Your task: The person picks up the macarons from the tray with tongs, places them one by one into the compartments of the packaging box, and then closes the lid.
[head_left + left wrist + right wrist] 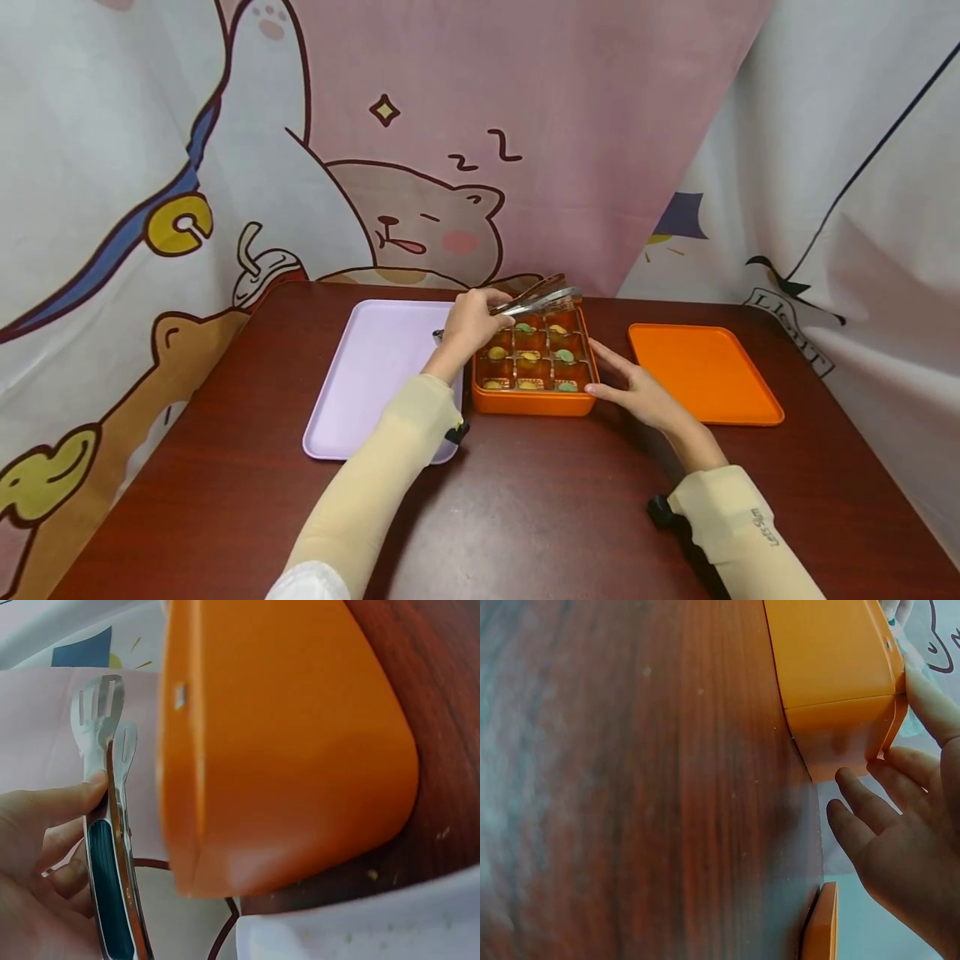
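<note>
My left hand (472, 323) grips a pair of metal serving tongs (538, 300) above the back left of an orange box (534, 405). In the left wrist view the tongs (103, 735) show a slotted head, and the thumb and fingers are around the handle. Inside the box, a divided insert has small yellow pieces (497, 353) and green pieces (565, 356) in its compartments; the tongs cover part of the back row. My right hand (637, 393) rests against the box's right side, its fingers extended and the thumb at the front right corner.
Left of the box lies a lilac tray (375, 383), partly under the left forearm. An orange tray (705, 375) lies flat to the right. Everything stands on a dark red-brown table (540, 508), with a printed curtain (570, 125) hanging behind it.
</note>
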Action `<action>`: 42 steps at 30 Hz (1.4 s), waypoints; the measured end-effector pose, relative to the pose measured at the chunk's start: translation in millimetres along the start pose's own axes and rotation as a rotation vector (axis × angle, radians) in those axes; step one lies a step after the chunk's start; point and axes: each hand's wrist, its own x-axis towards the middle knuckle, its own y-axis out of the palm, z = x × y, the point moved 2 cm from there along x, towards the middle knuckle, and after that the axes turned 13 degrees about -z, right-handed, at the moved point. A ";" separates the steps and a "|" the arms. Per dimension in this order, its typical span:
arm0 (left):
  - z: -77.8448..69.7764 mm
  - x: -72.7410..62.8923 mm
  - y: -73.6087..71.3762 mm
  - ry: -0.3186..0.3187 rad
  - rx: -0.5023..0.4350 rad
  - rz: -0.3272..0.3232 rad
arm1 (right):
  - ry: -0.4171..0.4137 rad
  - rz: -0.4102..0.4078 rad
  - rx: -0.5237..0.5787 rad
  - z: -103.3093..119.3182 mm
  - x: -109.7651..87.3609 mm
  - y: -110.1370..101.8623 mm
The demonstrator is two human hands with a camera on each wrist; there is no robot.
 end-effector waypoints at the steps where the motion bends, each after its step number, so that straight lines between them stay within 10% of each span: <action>1: 0.4 0.1 -2.5 0.003 -0.006 -0.007 | 0.001 -0.001 -0.004 -0.1 -0.1 -0.1; 42: 54.8 -19.4 -86.9 0.039 -0.180 -0.100 | 0.028 -0.005 -0.025 1.2 -0.5 -0.9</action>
